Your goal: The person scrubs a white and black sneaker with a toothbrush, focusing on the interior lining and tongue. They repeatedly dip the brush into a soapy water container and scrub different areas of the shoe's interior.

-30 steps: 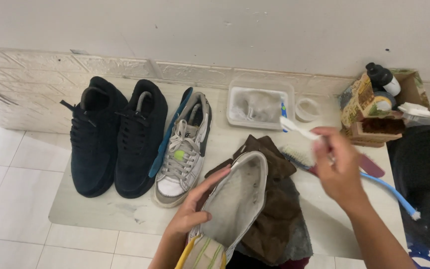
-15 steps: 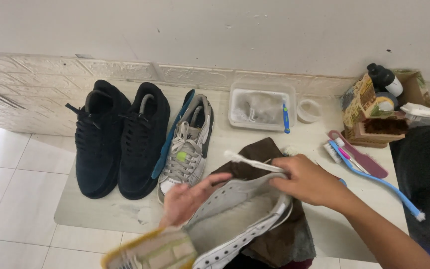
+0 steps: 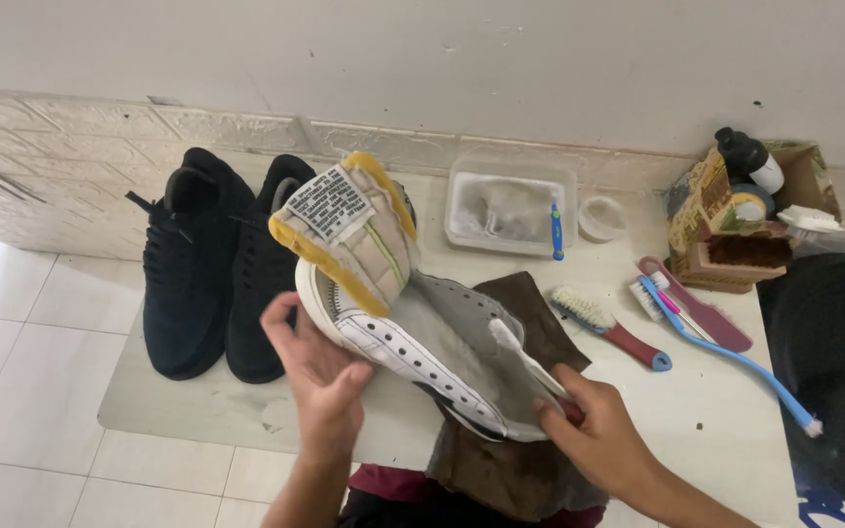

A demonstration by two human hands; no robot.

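Observation:
My left hand point(image 3: 317, 372) grips the side of a white perforated sneaker point(image 3: 413, 342), tilted so its opening faces me and its yellow-edged tongue point(image 3: 349, 230) flips up toward the wall. My right hand point(image 3: 594, 430) holds a white toothbrush point(image 3: 525, 357) whose bristle end reaches inside the shoe. Under the sneaker lies a brown cloth point(image 3: 525, 313) spread over my lap and the mat.
A pair of black sneakers point(image 3: 212, 269) stands at the left on a pale mat point(image 3: 198, 406). Behind are a clear tub of soapy water point(image 3: 509, 207), a small lid point(image 3: 601, 217), several brushes point(image 3: 677, 313) and a cardboard box with a bottle point(image 3: 747, 200). A dark basin point(image 3: 833, 362) sits right.
I have turned the white sneaker up and toward the left, hiding the grey shoe. The tongue now stands upright. My right hand moved down and pushed the toothbrush inside the shoe.

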